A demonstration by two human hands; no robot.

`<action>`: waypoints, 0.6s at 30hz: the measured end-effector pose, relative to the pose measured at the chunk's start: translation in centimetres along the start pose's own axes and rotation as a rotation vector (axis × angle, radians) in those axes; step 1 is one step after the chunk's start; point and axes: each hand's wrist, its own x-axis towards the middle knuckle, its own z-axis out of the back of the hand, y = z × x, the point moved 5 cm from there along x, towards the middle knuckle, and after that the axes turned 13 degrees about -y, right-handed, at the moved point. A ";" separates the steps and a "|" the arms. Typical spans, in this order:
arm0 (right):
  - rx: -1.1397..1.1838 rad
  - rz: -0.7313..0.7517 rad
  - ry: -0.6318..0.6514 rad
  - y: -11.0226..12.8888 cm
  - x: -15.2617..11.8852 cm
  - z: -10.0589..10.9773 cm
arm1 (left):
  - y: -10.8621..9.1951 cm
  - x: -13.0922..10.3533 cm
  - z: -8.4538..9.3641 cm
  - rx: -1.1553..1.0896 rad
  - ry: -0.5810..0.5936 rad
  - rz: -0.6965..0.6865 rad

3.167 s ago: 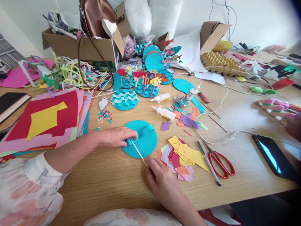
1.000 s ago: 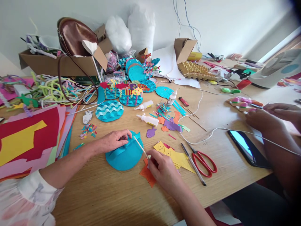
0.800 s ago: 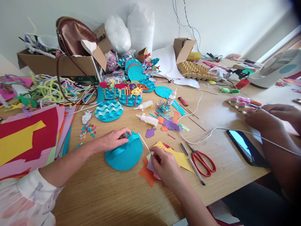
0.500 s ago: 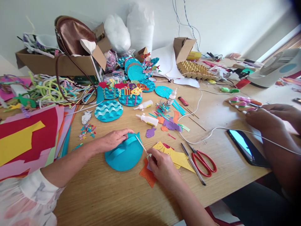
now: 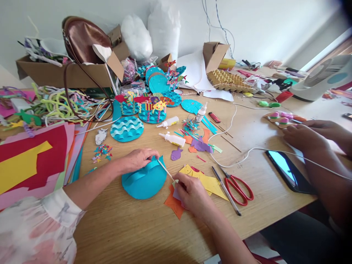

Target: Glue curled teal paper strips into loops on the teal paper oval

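Note:
A round blue card disc (image 5: 144,183) lies on the table with a curved blue paper strip standing on it. My left hand (image 5: 143,158) bends over the disc's upper edge, its fingertips closed on the blue strip. Between the fingers of my right hand (image 5: 188,189) is a thin pale stick (image 5: 166,169), whose far end touches the strip near my left fingertips. Beneath and beside my right hand lie an orange paper scrap (image 5: 173,205) and yellow paper pieces (image 5: 210,183). A purple paper fish (image 5: 176,154) rests above the stick.
Red-handled scissors (image 5: 238,189) and a pen (image 5: 227,191) lie right of my right hand. Glue bottles (image 5: 173,139), finished blue discs (image 5: 127,129) and coloured scraps stand beyond. At the right are a phone (image 5: 286,172), a white cable and another person's hands (image 5: 308,137).
My left fingers have curled further down onto the blue strip, and the left forearm has shifted right. The other person's hands have moved slightly left.

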 end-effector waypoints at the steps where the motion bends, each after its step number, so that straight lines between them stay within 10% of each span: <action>1: 0.002 -0.007 0.004 0.0 0.0 0.1 | 0.0 0.0 -0.1 0.004 0.007 -0.004; 18: -0.040 -0.053 0.032 -0.5 0.2 -0.1 | 0.2 0.2 -0.5 0.001 0.007 0.053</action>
